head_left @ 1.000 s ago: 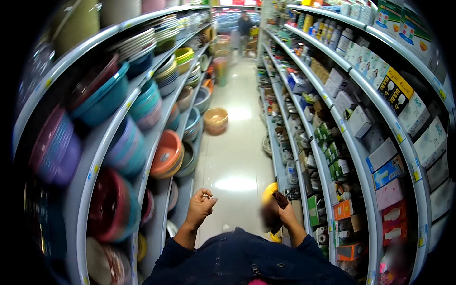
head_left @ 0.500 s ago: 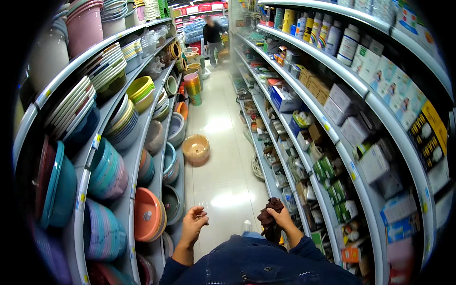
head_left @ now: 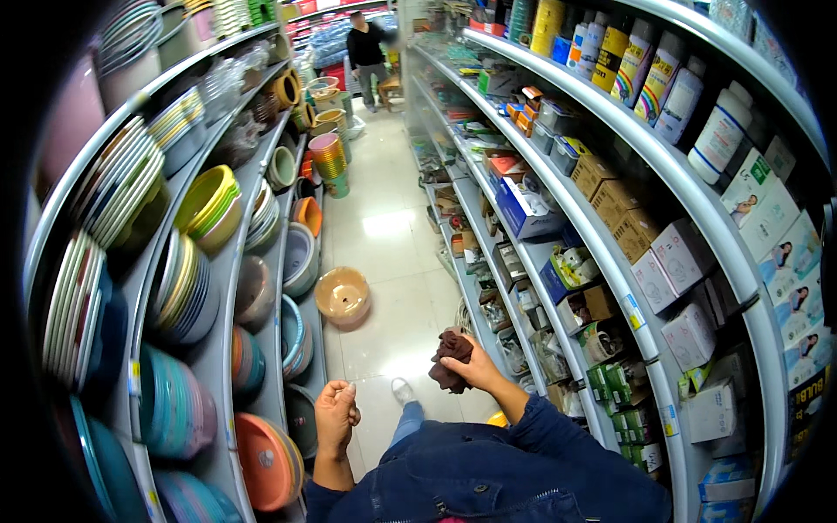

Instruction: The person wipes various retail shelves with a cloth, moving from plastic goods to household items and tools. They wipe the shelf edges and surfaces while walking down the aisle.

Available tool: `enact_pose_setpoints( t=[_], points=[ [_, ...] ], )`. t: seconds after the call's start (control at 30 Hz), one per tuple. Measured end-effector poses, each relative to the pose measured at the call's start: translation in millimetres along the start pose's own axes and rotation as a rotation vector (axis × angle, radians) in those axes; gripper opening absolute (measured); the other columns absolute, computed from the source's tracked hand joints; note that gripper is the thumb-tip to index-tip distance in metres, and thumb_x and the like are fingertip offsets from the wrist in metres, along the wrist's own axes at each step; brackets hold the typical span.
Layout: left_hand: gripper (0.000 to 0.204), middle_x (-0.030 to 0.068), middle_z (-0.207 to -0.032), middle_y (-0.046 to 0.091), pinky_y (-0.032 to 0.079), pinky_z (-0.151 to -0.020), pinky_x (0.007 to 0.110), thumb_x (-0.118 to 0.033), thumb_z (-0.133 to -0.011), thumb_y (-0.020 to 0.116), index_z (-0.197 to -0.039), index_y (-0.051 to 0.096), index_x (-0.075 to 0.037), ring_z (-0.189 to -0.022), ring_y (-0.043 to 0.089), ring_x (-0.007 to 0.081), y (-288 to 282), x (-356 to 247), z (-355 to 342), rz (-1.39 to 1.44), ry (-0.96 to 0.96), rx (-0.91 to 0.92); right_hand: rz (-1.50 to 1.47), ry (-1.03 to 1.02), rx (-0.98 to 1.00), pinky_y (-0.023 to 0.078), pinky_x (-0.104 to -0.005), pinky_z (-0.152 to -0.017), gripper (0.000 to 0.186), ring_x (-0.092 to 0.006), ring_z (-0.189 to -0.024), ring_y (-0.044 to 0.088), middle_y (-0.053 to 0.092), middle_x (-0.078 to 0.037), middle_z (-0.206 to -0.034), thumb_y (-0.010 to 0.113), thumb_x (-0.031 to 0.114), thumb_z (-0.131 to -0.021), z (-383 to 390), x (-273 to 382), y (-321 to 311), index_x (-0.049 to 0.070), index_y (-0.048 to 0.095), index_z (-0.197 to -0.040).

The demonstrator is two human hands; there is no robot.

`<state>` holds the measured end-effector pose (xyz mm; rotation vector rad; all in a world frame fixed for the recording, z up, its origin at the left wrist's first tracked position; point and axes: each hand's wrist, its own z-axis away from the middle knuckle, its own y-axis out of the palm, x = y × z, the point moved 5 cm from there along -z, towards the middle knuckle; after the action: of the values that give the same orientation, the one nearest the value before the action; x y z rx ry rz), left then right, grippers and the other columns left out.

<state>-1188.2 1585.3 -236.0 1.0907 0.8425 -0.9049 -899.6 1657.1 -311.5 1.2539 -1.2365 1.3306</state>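
My right hand point(head_left: 472, 364) grips a crumpled dark brown cloth point(head_left: 450, 364) above the aisle floor, at the lower middle of the view. My left hand point(head_left: 336, 408) is raised beside the left shelves, its fingers curled and thumb against forefinger; whatever might be between them is too small to make out. A coral basin point(head_left: 261, 462) sits on a low shelf just left of it. My white shoe point(head_left: 404, 392) shows on the tiles between my hands.
Shelves of stacked basins point(head_left: 192, 296) line the left; shelves of boxes and bottles point(head_left: 610, 209) line the right. A tan tub point(head_left: 343, 295) stands on the aisle floor point(head_left: 397, 261) ahead. Buckets point(head_left: 330, 157) crowd the far left side, and a person point(head_left: 366, 57) stands at the aisle's end.
I have moved forward along the aisle, so shelves and tub appear nearer. The cloth in my right hand has come inward and up. My left hand's fingers have drawn together.
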Motion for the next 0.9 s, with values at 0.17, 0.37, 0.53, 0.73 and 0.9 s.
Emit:
enact_pose_setpoints(
  t=[0.17,0.37,0.53,0.73,0.9],
  points=[
    [0.009,-0.0046,-0.059,0.043,0.032,-0.038,0.019,-0.01,-0.091,0.061,-0.095,0.053,-0.008,-0.044,0.036,0.0033,-7,-9,-116,0.036,0.042,0.043,0.164,0.13,-0.019,0.048,-0.034,-0.085,0.056,-0.0215,-0.096,0.062,0.064,-0.012,-0.104,0.077,0.031,-0.075,-61,-42,-5,0.001,0.053,-0.117],
    [0.015,-0.0062,-0.065,0.043,0.035,-0.047,0.019,-0.009,-0.09,0.059,-0.104,0.051,-0.009,-0.051,0.037,0.0028,34,-41,-267,-0.088,0.013,0.18,0.368,0.161,-0.205,0.044,-0.0404,-0.093,0.069,-0.0351,-0.108,0.054,0.053,-0.021,-0.114,0.076,0.037,-0.071,-150,-23,-36,0.003,0.049,-0.126],
    [0.036,0.0047,-0.097,0.054,0.046,-0.064,0.022,-0.007,-0.089,0.059,-0.124,0.047,-0.005,-0.078,0.051,0.0086,140,-37,-364,-0.314,-0.001,0.526,0.302,0.183,-0.476,0.037,-0.042,-0.102,0.087,-0.037,-0.123,0.042,0.039,-0.024,-0.13,0.076,0.039,-0.073,-175,13,-71,0.0,0.033,-0.138],
    [0.078,0.0182,-0.139,0.036,0.043,-0.098,0.038,-0.014,-0.084,0.067,-0.145,0.02,-0.005,-0.123,0.043,0.0267,297,34,-334,-0.424,-0.023,1.102,0.5,0.001,-0.809,0.034,-0.0443,-0.106,0.097,-0.043,-0.129,0.034,0.027,-0.026,-0.138,0.079,0.027,-0.07,-195,56,-101,-0.001,0.021,-0.142],
    [0.067,0.013,-0.131,0.047,0.038,-0.102,0.034,-0.016,-0.083,0.068,-0.138,0.033,0.0,-0.12,0.047,0.0208,360,37,-332,-0.124,-0.112,1.077,0.504,-0.107,-0.645,0.031,-0.0416,-0.108,0.097,-0.0401,-0.135,0.027,0.02,-0.027,-0.145,0.076,0.01,-0.07,-204,84,-126,-0.001,0.015,-0.145]
  ],
)
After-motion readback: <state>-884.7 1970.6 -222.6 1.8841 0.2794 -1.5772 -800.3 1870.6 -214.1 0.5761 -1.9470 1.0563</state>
